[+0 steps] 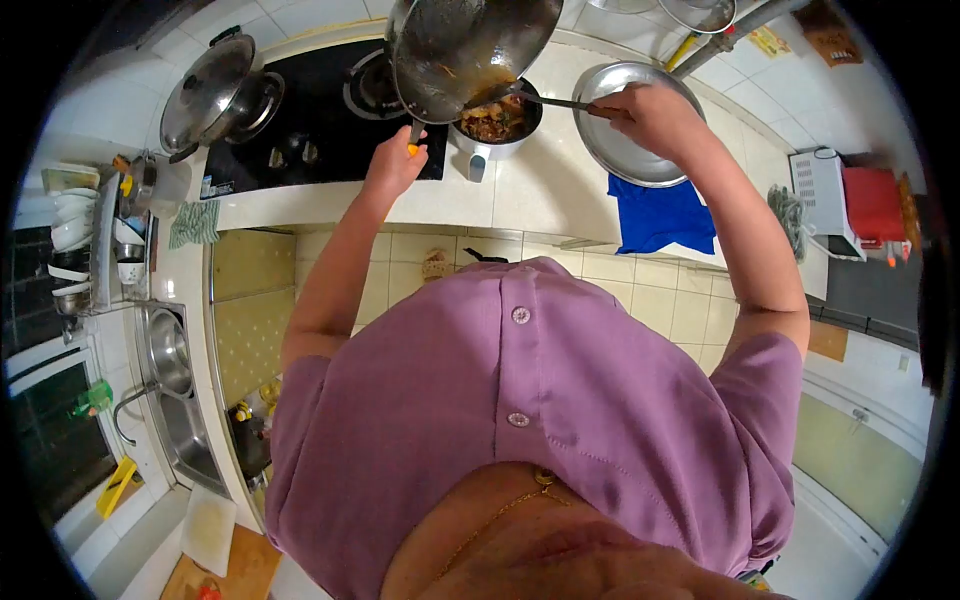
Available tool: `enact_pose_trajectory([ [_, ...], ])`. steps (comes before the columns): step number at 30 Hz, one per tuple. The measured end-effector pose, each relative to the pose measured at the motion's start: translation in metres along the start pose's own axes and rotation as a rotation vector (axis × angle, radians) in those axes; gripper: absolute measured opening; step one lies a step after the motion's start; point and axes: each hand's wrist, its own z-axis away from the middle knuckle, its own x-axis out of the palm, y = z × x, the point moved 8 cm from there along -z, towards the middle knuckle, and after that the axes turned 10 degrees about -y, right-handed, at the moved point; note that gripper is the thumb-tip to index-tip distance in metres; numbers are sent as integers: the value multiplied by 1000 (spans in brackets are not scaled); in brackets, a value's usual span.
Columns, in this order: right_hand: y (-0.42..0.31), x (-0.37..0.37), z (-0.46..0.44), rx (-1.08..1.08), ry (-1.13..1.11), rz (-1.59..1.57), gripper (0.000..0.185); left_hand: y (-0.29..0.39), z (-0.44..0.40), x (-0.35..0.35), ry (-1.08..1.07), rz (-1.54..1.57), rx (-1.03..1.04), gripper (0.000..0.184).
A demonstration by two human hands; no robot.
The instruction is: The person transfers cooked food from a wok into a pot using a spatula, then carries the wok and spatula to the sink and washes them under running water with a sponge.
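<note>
A person in a purple short-sleeved shirt (450,370) stood at a kitchen table (540,200), seen from above through a round, wide lens. The left hand (397,165) had its fingers closed around the handle of a dark metal wok (430,75), which was raised and tilted sideways, its lower rim over a white pot (495,151). The right hand (648,118) had its fingers wrapped around the handle of a spatula (558,102), whose dark blade lay at the wok's lower rim, by some brown, wet-looking residue. The pot stood on the table just beside the black stove (335,165), its own handle pointing toward the person, with pieces of brown and yellowish food (495,122) inside. Under the right hand lay a wide, round metal tray (620,165), and a blue cloth (660,222) hung over the table's front edge near it. On the stove's far left sat a lidded pan (205,90).
</note>
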Motion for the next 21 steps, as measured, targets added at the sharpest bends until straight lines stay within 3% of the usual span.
enact_pose_trajectory([
  [6,-7,-7,24,10,39,60,24,-1,-2,0,31,-52,31,24],
  [11,-9,-25,24,159,252,147,25,13,2,-4,57,-16,109,25],
  [21,-26,-5,17,159,180,212,29,29,13,-11,96,-90,142,24],
])
